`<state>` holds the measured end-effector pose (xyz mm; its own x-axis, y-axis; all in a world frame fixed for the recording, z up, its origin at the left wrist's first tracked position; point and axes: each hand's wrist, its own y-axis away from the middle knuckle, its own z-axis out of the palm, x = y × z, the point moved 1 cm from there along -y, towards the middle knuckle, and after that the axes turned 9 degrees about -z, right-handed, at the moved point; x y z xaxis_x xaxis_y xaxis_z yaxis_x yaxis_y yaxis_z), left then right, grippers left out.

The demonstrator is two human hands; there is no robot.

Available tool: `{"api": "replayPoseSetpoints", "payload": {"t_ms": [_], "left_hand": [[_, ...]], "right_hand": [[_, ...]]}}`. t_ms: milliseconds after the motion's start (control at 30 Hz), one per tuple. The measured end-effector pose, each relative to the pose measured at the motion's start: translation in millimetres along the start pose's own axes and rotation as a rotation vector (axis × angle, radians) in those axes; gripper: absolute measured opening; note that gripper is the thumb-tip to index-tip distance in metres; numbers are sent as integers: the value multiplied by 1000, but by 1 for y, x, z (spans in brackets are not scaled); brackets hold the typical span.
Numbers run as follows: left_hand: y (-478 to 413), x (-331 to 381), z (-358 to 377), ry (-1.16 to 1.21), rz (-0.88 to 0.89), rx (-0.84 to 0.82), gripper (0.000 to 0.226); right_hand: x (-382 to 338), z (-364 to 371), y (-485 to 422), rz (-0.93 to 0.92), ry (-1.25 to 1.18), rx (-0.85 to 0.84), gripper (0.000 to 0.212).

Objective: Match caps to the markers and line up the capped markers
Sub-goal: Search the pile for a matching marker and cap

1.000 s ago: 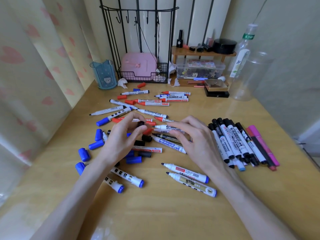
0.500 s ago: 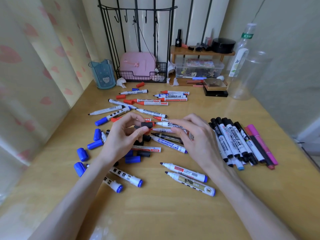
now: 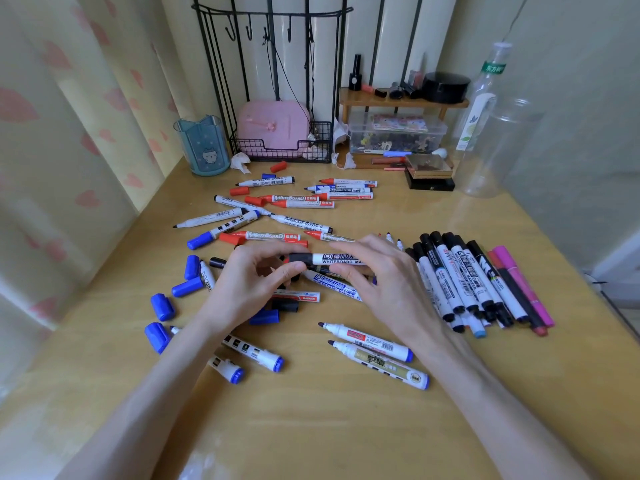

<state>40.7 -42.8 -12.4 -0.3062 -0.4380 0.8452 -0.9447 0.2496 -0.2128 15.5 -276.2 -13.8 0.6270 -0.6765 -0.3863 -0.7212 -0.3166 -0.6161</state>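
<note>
Pinching a black cap (image 3: 300,258) with the left hand (image 3: 249,282), thumb and fingers curled round it. Gripping the marker (image 3: 341,259) with the right hand (image 3: 388,282), fingers bent over its white body. Holding cap and marker end to end, touching, just over the table (image 3: 311,427). Lying right of the marker: the row (image 3: 464,282) of capped markers, side by side. Lying left of the marker: loose blue caps (image 3: 162,306). Lying beyond the marker: red markers (image 3: 298,202).

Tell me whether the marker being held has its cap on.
On: the black cap sits flush against the marker barrel, tip hidden. Fully seated: cannot tell.
</note>
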Motion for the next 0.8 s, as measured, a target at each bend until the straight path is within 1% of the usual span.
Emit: {"api": "replayPoseSetpoints", "payload": {"t_ms": [167, 233, 367, 500, 600, 700, 800], "left_hand": [[4, 4, 5, -53, 29, 46, 26], [5, 5, 6, -60, 48, 59, 23], [5, 5, 7, -44, 43, 85, 21], [5, 5, 9, -37, 41, 96, 21], [6, 6, 10, -41, 43, 84, 20], [5, 4, 9, -43, 32, 52, 22], [3, 5, 13, -62, 61, 40, 23]], "right_hand": [[-1, 4, 2, -16, 31, 11, 27], [-2, 4, 3, -19, 39, 36, 25], [-4, 8, 2, -32, 72, 93, 20], [-6, 12, 3, -42, 84, 120, 20], [-7, 10, 2, -44, 78, 100, 21], [-8, 2, 1, -53, 124, 28, 21], [-10, -4, -2, -40, 162, -21, 25]]}}
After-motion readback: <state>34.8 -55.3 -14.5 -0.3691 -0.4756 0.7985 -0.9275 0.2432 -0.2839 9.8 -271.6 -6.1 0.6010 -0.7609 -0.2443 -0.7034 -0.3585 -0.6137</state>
